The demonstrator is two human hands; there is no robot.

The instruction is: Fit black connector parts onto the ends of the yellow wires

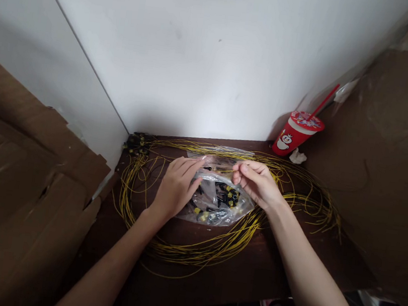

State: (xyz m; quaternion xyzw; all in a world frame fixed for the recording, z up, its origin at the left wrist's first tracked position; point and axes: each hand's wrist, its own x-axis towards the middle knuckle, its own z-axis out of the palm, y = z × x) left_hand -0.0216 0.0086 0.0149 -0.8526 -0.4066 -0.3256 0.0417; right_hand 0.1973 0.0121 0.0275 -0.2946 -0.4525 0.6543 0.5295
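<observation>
White corner walls [203, 47], dark wooden table [210, 279], cardboard sheets [15, 183] either side

No legible text anywhere; the red cup [291, 138] bears only a white snowman figure, no readable lettering.

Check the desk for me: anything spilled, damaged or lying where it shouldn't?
Nothing spilled. A crumpled white scrap lies beside the red cup, which stands upright near the wall. Some yellow wire loops splay loose from the coil. Torn cardboard leans at the left.
</observation>
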